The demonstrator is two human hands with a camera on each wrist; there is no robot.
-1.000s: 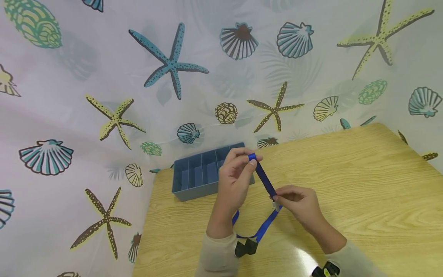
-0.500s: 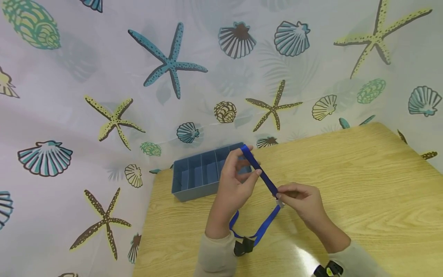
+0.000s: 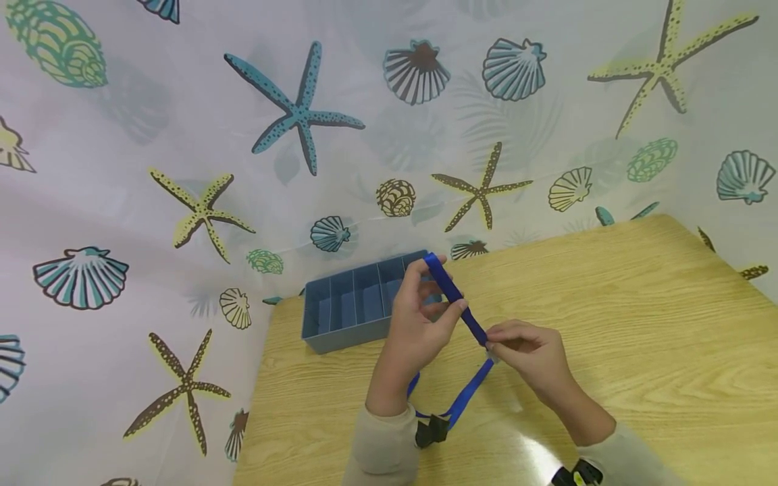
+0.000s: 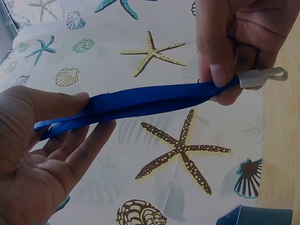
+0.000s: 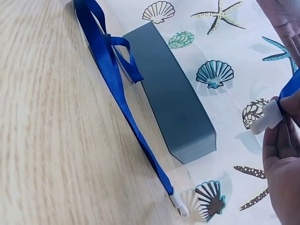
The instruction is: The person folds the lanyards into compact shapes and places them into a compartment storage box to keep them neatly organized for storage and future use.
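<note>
Above the table, a folded blue lanyard (image 4: 154, 101) is stretched between both hands. My left hand (image 3: 419, 331) pinches it under the thumb, and its far end runs up along the index finger. My right hand (image 3: 535, 354) pinches the lower end between thumb and fingertips. Just beyond those fingertips a white plastic clip (image 4: 253, 78) with a hook sticks out. On the table below lies another blue lanyard (image 5: 112, 77), its strap looping behind my left wrist in the head view. It ends in its own white clip (image 5: 178, 204).
A blue-grey tray (image 3: 349, 337) with several compartments stands at the back left of the wooden table (image 3: 608, 304), partly covered by my left hand. Behind rises a white cloth (image 3: 340, 202) printed with shells and starfish. Dark wrist cameras are strapped to both sleeves.
My left thumb has slid down the strap toward my right hand, and the strap's top end now lies along the raised index finger. My right hand has shifted slightly right.
</note>
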